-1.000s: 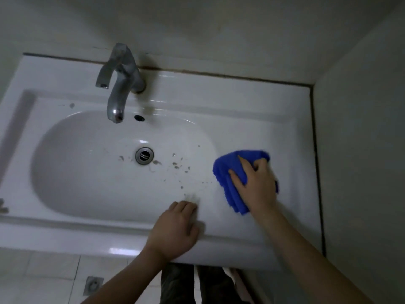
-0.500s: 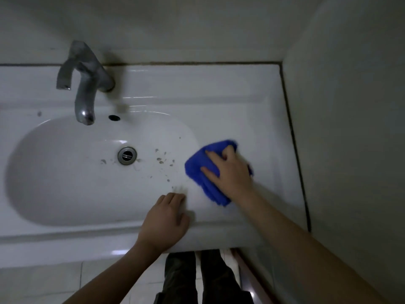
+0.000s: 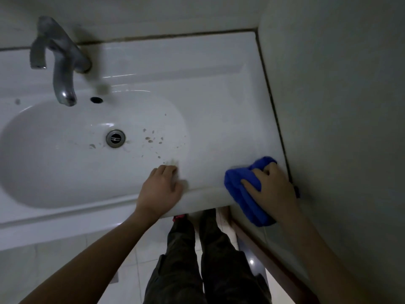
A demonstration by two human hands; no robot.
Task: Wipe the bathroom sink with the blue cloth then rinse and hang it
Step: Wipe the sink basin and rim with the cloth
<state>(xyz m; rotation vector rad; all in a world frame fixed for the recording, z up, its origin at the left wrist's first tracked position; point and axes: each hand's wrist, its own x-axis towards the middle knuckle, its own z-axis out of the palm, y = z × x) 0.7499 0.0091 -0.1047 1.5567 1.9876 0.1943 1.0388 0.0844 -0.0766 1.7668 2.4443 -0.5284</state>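
Observation:
The white bathroom sink point(image 3: 214, 110) fills the upper left of the head view, with brown specks in its oval bowl near the metal drain point(image 3: 115, 138). A bunched blue cloth point(image 3: 243, 189) lies over the sink's front right corner and hangs past the front edge. My right hand point(image 3: 270, 189) presses on top of the cloth, fingers spread across it. On the front rim, just right of the bowl, my left hand point(image 3: 162, 189) rests flat, holding nothing.
A grey metal tap point(image 3: 60, 62) stands at the back left over the bowl, with an overflow hole point(image 3: 96, 99) beside it. A wall point(image 3: 339, 106) runs close along the sink's right side. My legs and a tiled floor point(image 3: 65, 255) show below the rim.
My right hand has slid the blue cloth from the right ledge beside the bowl down to the sink's front right corner. My left hand has stayed on the front rim.

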